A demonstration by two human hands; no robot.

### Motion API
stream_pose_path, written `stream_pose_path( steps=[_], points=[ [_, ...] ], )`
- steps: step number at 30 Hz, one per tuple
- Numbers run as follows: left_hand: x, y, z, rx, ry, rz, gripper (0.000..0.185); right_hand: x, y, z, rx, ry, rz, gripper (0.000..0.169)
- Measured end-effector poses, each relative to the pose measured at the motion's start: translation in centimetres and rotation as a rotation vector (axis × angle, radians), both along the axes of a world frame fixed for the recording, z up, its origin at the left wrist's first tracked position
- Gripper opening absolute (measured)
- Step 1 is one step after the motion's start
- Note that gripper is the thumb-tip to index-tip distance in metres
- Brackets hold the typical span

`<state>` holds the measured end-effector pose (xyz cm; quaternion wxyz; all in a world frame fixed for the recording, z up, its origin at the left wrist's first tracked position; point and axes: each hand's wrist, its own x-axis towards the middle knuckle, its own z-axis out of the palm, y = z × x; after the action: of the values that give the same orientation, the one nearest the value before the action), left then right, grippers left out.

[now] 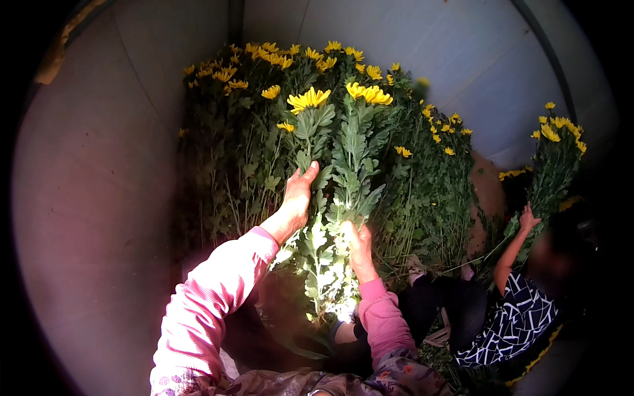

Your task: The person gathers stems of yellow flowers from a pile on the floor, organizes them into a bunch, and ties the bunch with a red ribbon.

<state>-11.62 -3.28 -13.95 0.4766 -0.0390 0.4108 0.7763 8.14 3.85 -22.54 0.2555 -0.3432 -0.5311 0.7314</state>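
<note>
My left hand (299, 198) grips the leafy stem of a yellow chrysanthemum (308, 100), its thumb pointing up along the leaves. Lower and to the right, my right hand (357, 245) is closed around the stems of a small bunch of yellow chrysanthemums (354, 143) held upright. The lower leaves of both lie in bright sunlight between my forearms. Behind them stands a wide bank of cut yellow chrysanthemums (257, 163) with long green stems. My fingers are partly hidden by leaves.
At the right sits a person (515, 317) in a black and white patterned top, one raised hand holding another chrysanthemum bunch (552, 168). A pale sheet wall (94, 198) curves along the left and back. A small slatted stool (438, 336) is near that person's legs.
</note>
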Motion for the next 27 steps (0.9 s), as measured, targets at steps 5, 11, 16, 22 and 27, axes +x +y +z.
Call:
stream_pose_path(
  steps=[5, 11, 16, 22, 27],
  points=[
    [2.2, 0.4, 0.5, 0.214, 0.051, 0.036, 0.049, 0.0, -1.8, 0.0, 0.136, -0.038, 0.016, 0.021],
    [4.6, 0.1, 2.3, 0.278, 0.174, 0.036, 0.038, 1.8, -2.7, -0.7, 0.317, -0.138, -0.088, 0.02],
    [7.0, -0.8, 4.1, 0.255, 0.319, -0.033, 0.031, 2.9, -5.5, 5.8, 0.999, -0.42, 0.072, 0.022],
    [9.0, 0.5, 2.4, 0.224, 0.263, -0.128, 0.024, 5.3, -1.6, 12.2, 1.152, -0.412, 0.296, 0.04],
    [10.2, 1.5, 1.4, 0.239, 0.174, -0.257, 0.019, 3.1, 3.2, 10.1, 0.594, 0.118, -0.137, 0.051]
  ],
)
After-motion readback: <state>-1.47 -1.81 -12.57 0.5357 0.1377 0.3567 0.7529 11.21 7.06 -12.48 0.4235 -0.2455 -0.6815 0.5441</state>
